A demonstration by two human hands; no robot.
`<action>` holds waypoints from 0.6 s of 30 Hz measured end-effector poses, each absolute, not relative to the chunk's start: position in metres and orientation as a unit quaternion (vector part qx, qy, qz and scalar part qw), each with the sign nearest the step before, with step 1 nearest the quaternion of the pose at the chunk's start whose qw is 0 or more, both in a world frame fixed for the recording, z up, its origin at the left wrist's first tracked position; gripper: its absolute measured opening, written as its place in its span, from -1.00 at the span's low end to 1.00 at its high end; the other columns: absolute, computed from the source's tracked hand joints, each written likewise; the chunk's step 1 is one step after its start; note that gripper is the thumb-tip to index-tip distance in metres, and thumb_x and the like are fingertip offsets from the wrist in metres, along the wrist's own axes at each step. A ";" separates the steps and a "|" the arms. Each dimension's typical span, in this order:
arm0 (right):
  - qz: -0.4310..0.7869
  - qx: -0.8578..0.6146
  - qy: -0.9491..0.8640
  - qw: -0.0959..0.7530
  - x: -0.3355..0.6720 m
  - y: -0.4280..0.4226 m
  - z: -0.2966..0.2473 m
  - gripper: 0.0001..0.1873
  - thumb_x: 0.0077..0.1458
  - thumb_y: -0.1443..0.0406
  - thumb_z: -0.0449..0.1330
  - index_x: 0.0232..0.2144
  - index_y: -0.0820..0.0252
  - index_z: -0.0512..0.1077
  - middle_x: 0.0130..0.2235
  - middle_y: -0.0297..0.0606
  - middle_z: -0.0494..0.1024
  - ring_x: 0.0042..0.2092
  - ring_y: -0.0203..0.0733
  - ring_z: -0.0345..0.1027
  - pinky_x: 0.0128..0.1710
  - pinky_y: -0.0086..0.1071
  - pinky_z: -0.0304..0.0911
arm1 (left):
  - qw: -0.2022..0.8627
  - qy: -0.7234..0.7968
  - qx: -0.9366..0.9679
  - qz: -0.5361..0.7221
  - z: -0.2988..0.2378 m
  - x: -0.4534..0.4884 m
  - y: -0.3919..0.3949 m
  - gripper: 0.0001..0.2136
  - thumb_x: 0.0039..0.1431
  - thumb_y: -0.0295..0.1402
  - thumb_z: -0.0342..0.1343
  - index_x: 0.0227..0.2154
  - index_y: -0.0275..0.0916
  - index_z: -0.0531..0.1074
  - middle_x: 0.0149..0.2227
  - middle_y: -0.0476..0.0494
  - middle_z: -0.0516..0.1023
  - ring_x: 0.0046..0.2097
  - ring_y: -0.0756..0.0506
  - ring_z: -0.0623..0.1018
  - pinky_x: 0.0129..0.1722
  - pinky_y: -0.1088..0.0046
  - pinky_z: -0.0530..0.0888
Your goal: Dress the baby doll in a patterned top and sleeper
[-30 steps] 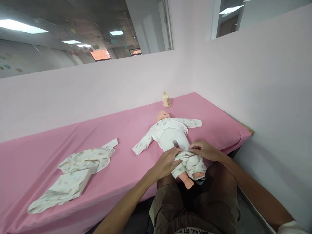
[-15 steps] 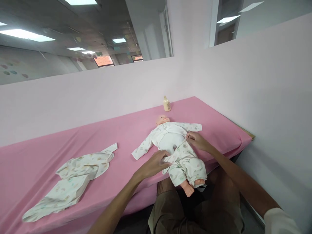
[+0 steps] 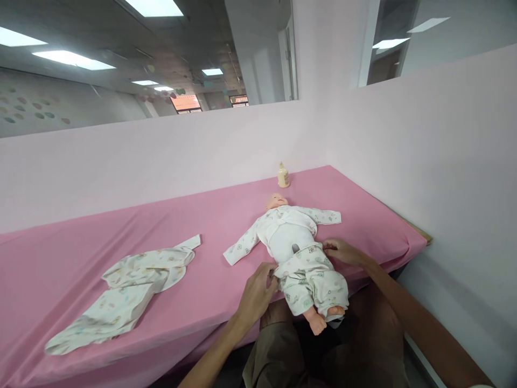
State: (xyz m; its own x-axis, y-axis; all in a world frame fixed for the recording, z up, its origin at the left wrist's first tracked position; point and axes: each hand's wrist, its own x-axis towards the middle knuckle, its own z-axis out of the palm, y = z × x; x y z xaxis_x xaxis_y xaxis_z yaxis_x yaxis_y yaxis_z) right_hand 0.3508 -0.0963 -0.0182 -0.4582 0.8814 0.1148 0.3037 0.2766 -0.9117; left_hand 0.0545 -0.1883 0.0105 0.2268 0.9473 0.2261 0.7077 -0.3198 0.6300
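Observation:
A baby doll [image 3: 288, 229] lies on its back on the pink table [image 3: 161, 226], head toward the wall, feet over the near edge. It wears a white printed top and printed trousers [image 3: 313, 283]. My left hand [image 3: 258, 291] pinches the trousers' waistband at the doll's left-hand side. At the other side of the waistband, my right hand [image 3: 343, 251] grips the fabric with closed fingers. The trousers reach about the doll's hips, and one bare foot [image 3: 317, 323] sticks out.
A crumpled pile of matching baby clothes [image 3: 129, 288] lies on the table to the left. A small cream bottle [image 3: 283, 175] stands at the back by the pink wall. A side wall closes the right end. My knees are under the table edge.
The trousers came up from the doll's shins to its hips. Both hands rose with the waistband, then settled lower at the two sides. The camera tilted a little.

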 end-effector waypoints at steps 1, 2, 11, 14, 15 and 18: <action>0.466 -0.387 -0.730 0.317 0.351 -0.097 -0.017 -0.78 0.08 0.17 0.15 -0.41 0.23 0.44 -0.38 -0.31 0.49 -0.32 -0.20 0.36 -0.27 -0.31 0.27 | 0.226 0.557 0.738 0.308 0.012 0.054 -0.185 -0.84 0.24 -0.35 -0.07 -0.24 -0.19 0.40 -0.21 -0.08 0.49 -0.21 -0.09 0.47 -0.21 0.35 0.41; 0.485 -0.369 -0.728 0.314 0.351 -0.098 -0.016 -0.81 0.07 0.20 0.15 -0.40 0.23 0.43 -0.36 -0.30 0.50 -0.29 -0.18 0.37 -0.25 -0.30 0.28 | 0.249 0.561 0.720 0.324 0.013 0.054 -0.181 -0.86 0.22 -0.36 -0.07 -0.29 -0.20 0.39 -0.23 -0.08 0.49 -0.22 -0.09 0.47 -0.22 0.36 0.40; 0.430 -0.390 -0.742 0.335 0.343 -0.097 -0.007 -0.87 0.05 0.27 0.09 -0.46 0.16 0.41 -0.39 -0.32 0.47 -0.33 -0.18 0.33 -0.28 -0.29 0.25 | 0.436 0.563 0.491 0.503 0.021 0.057 -0.136 -0.93 0.03 -0.37 -0.06 -0.52 -0.21 0.23 -0.49 0.05 0.28 -0.41 0.01 0.29 -0.39 0.53 0.25; 0.457 -0.385 -0.734 0.323 0.341 -0.102 -0.003 -0.91 0.02 0.28 0.11 -0.48 0.14 0.39 -0.40 -0.33 0.48 -0.33 -0.19 0.34 -0.27 -0.29 0.28 | 0.499 0.528 0.447 0.521 0.016 0.057 -0.130 -0.94 -0.02 -0.36 -0.02 -0.48 -0.23 0.28 -0.45 0.03 0.34 -0.40 0.01 0.31 -0.38 0.53 0.28; 0.467 -0.383 -0.731 0.319 0.341 -0.104 -0.002 -0.92 0.01 0.28 0.12 -0.47 0.14 0.38 -0.39 -0.33 0.48 -0.32 -0.18 0.35 -0.26 -0.29 0.29 | 0.515 0.515 0.440 0.525 0.014 0.056 -0.130 -0.92 -0.05 -0.37 -0.01 -0.46 -0.24 0.31 -0.44 0.02 0.36 -0.40 0.01 0.33 -0.38 0.53 0.29; 0.482 -0.374 -0.731 0.305 0.342 -0.108 0.000 -0.93 -0.02 0.27 0.17 -0.42 0.14 0.40 -0.34 -0.32 0.51 -0.26 -0.17 0.39 -0.20 -0.29 0.31 | 0.555 0.478 0.437 0.522 0.010 0.049 -0.134 -0.82 -0.11 -0.42 0.00 -0.38 -0.29 0.39 -0.40 -0.05 0.44 -0.37 -0.02 0.40 -0.34 0.48 0.35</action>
State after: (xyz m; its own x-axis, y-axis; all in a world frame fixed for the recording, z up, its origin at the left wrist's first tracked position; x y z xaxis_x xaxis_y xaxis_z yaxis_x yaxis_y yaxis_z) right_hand 0.3421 -0.1080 -0.0003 -0.5339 0.8412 0.0853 0.2522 0.2547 -0.9335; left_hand 0.0486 -0.1340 0.0096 -0.0021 0.9972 -0.0744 -0.1601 0.0731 0.9844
